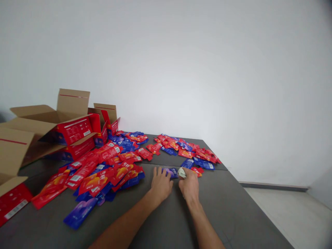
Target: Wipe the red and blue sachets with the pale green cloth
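My left hand (160, 184) rests on the grey table (166, 221), fingers stretched forward onto a blue packet (171, 172). Beside it, my right hand (190, 186) is closed around a small white crumpled thing (182, 172), which pokes out at the fingertips. Both hands lie near the table's middle, just before a scatter of red and blue packets (185, 148). A larger heap of flat red and blue packets (101, 171) spreads out to the left of my left hand.
Open red-printed cardboard boxes (70, 129) stand at the back left, and another box (11, 173) sits at the left edge. A white wall rises behind the table. The table's right edge drops to a pale floor (290, 211).
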Demonstrator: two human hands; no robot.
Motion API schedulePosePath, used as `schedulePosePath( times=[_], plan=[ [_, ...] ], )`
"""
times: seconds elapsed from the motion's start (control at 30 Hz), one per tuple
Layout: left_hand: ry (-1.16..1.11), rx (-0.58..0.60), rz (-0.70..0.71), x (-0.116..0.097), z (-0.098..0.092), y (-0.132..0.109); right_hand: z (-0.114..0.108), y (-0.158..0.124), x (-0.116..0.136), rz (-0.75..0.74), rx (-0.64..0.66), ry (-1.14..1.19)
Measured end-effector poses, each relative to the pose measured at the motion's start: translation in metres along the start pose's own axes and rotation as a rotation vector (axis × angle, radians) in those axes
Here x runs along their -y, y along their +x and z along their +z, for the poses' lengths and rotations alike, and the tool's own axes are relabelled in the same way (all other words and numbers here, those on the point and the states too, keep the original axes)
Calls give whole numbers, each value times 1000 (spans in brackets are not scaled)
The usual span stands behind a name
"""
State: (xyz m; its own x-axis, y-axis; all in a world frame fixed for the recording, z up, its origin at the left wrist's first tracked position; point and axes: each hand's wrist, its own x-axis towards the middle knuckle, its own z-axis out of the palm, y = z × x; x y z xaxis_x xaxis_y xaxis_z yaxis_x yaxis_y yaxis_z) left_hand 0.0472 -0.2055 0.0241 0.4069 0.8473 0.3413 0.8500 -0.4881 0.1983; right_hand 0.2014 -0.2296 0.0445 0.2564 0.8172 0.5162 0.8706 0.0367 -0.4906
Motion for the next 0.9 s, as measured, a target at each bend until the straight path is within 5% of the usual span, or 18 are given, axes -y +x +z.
schedulePosePath(
  times=[0.17,0.3,0.43,0.53,0.73,0.9],
  plan=[
    [25,98,-83,10,-38,-32,0,-7,17,-31,33,42],
    [-98,165,-149,24,-43,-33,7,-14,28,-108,35,92],
    [-628,9,-277,50,-38,-29,13,-20,39,-189,14,177],
    [-794,-33,-367,67,-38,-28,11,-24,50,-274,16,280],
    [-1765,62,-384,70,-55,-39,7,-41,78,-559,140,438],
    [-1921,182,-251,73,-68,-46,11,-47,82,-592,181,420]
  ],
)
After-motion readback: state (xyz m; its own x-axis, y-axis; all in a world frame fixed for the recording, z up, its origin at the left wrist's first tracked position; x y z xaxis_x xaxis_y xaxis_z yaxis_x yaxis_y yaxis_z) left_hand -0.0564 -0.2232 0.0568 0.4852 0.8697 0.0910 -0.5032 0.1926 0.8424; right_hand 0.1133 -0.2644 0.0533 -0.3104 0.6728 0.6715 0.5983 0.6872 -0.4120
